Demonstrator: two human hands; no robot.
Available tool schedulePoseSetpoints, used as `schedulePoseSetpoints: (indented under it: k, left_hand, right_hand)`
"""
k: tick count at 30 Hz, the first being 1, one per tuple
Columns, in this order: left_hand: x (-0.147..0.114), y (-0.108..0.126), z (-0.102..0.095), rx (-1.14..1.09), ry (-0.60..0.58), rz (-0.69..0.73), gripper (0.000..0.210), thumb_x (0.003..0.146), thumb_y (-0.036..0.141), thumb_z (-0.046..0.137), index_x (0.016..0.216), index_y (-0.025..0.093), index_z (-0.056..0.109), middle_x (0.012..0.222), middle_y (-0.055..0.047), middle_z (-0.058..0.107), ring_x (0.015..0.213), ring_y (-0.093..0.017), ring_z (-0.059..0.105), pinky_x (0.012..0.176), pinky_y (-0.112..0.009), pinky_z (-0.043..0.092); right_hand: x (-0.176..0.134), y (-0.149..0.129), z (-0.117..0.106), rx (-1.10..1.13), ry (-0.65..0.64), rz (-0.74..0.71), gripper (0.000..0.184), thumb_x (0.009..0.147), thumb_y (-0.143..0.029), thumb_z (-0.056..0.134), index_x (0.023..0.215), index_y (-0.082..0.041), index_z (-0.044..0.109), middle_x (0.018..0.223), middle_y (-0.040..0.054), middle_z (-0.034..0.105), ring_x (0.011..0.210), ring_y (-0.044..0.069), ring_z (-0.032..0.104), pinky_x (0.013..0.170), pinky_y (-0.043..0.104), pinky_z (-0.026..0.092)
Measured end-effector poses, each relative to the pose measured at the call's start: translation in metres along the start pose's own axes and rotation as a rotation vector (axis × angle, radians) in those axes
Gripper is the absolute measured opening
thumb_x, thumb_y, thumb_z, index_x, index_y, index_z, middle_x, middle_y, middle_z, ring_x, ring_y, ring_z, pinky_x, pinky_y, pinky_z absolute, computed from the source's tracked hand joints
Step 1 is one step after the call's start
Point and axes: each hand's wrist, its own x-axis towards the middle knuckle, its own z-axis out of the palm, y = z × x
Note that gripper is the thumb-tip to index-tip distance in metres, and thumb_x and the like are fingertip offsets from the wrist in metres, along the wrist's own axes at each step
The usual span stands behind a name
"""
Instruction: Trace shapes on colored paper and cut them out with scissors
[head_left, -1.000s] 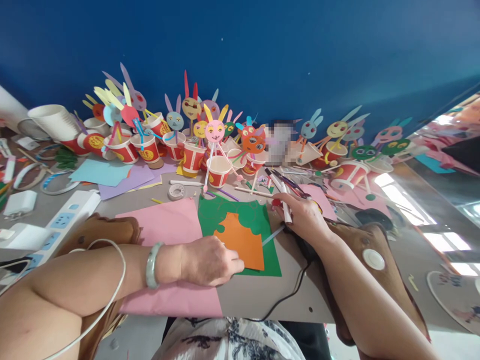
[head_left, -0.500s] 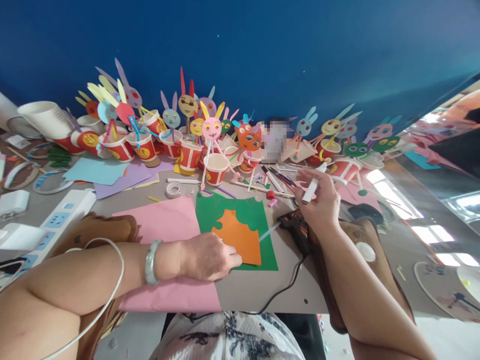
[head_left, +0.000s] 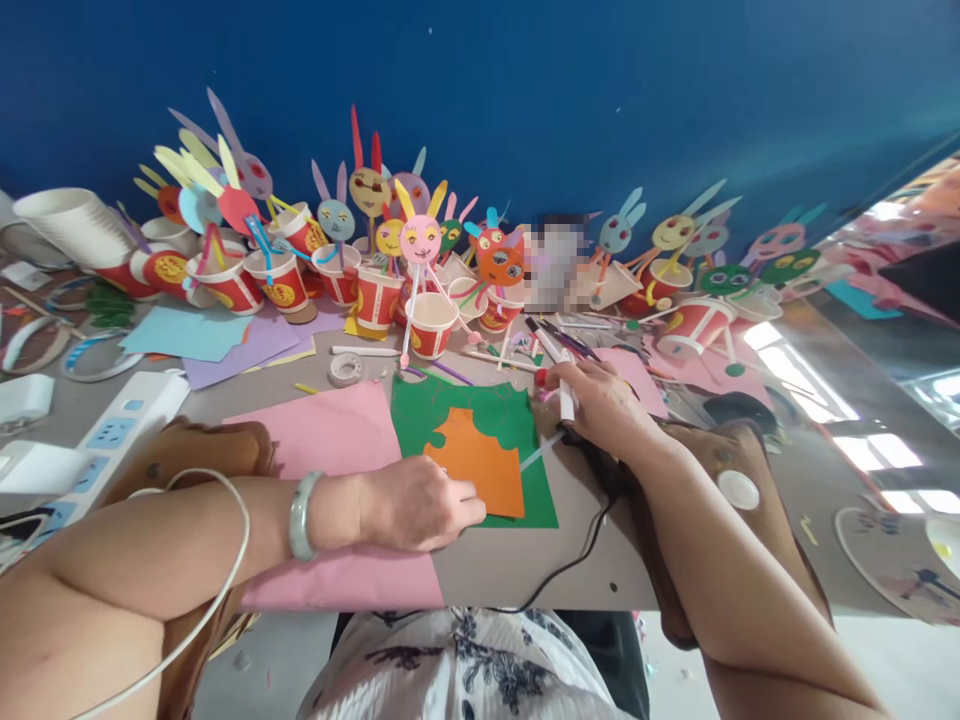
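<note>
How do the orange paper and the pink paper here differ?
The orange paper is smaller than the pink paper. The orange paper has curved bites along its top; the pink paper's visible edges look straight. The orange paper lies on green paper, under the left hand; the pink paper lies partly beneath the left forearm. Both look flat.

Single head-worn cam looked forward and down over the tabletop [head_left: 517, 565] from the wearer's side. Framing was wide but close: patterned clothing [head_left: 420, 665] at the bottom edge, left hand [head_left: 420, 505] and right hand [head_left: 604, 405] around the middle, blue wall [head_left: 480, 90] across the top.
</note>
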Motion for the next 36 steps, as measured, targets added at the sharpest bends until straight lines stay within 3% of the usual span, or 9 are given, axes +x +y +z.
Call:
schedulePoseSetpoints:
  k: [4,9,13,17,21,24,27,36]
  left_hand:
    - [0.0,0.004,-0.002,0.036,-0.008,0.017,0.009,0.083,0.01,0.053,0.08,0.018,0.053,0.071,0.0,0.056,0.047,-0.013,0.051,0.038,-0.031,0.024]
    - [-0.003,0.007,0.001,0.093,0.021,0.057,0.02,0.077,-0.002,0.049,0.079,0.018,0.052,0.072,-0.001,0.054,0.048,-0.014,0.052,0.038,-0.031,0.023]
    - [-0.001,0.005,0.004,0.039,0.006,0.011,0.014,0.08,0.003,0.05,0.082,0.017,0.054,0.077,-0.002,0.056,0.048,-0.013,0.052,0.038,-0.031,0.025]
    - [0.003,0.004,-0.001,-0.079,-0.057,-0.075,0.009,0.089,0.018,0.05,0.086,0.016,0.059,0.083,-0.004,0.062,0.053,-0.014,0.055,0.04,-0.031,0.026]
    - [0.006,0.002,-0.007,-0.469,-0.061,-0.269,0.012,0.089,0.027,0.058,0.088,0.016,0.063,0.089,-0.004,0.067,0.068,-0.014,0.06,0.052,-0.026,0.036]
    - [0.009,-0.002,-0.009,-0.995,0.0,-0.472,0.027,0.085,0.042,0.065,0.089,0.016,0.063,0.085,-0.002,0.067,0.073,-0.012,0.06,0.063,-0.022,0.043]
    - [0.012,-0.006,-0.008,-1.375,0.066,-0.613,0.042,0.079,0.056,0.069,0.089,0.016,0.06,0.077,-0.001,0.064,0.068,-0.011,0.057,0.06,-0.022,0.042]
    - [0.015,-0.01,0.002,-1.589,0.116,-0.65,0.046,0.078,0.06,0.067,0.082,0.016,0.055,0.07,-0.001,0.063,0.065,-0.011,0.058,0.062,-0.024,0.044]
  right_hand:
    - [0.004,-0.004,0.004,-0.117,-0.096,0.002,0.039,0.065,-0.002,0.05,0.098,-0.018,0.059,0.078,0.0079,0.066,0.084,0.027,0.061,0.082,0.037,0.04]
    - [0.006,-0.004,0.007,-0.178,-0.113,0.01,0.036,0.068,-0.003,0.051,0.101,-0.016,0.061,0.074,0.0092,0.064,0.079,0.027,0.062,0.081,0.037,0.041]
    - [0.006,-0.004,0.006,-0.182,-0.11,0.004,0.031,0.073,-0.005,0.051,0.101,-0.015,0.061,0.072,0.0094,0.064,0.077,0.028,0.062,0.073,0.035,0.042]
    - [0.001,-0.014,-0.002,-0.054,0.004,0.034,0.015,0.082,-0.017,0.056,0.098,-0.018,0.059,0.071,0.0071,0.064,0.068,0.025,0.062,0.062,0.032,0.043]
    - [-0.011,-0.042,-0.012,0.325,0.129,-0.019,0.02,0.085,-0.022,0.064,0.102,-0.023,0.054,0.081,0.0027,0.068,0.064,0.017,0.064,0.061,0.027,0.049]
    - [-0.021,-0.065,-0.015,0.549,0.139,-0.235,0.03,0.084,-0.014,0.065,0.108,-0.024,0.05,0.092,0.0044,0.07,0.076,0.017,0.069,0.068,0.027,0.054]
    - [-0.026,-0.082,-0.014,0.639,0.09,-0.413,0.034,0.084,-0.009,0.065,0.11,-0.023,0.048,0.093,0.0058,0.069,0.077,0.016,0.068,0.066,0.026,0.054]
    - [-0.028,-0.093,-0.005,0.687,0.078,-0.473,0.033,0.088,-0.005,0.06,0.114,-0.023,0.049,0.093,0.0068,0.069,0.078,0.016,0.068,0.067,0.028,0.056]
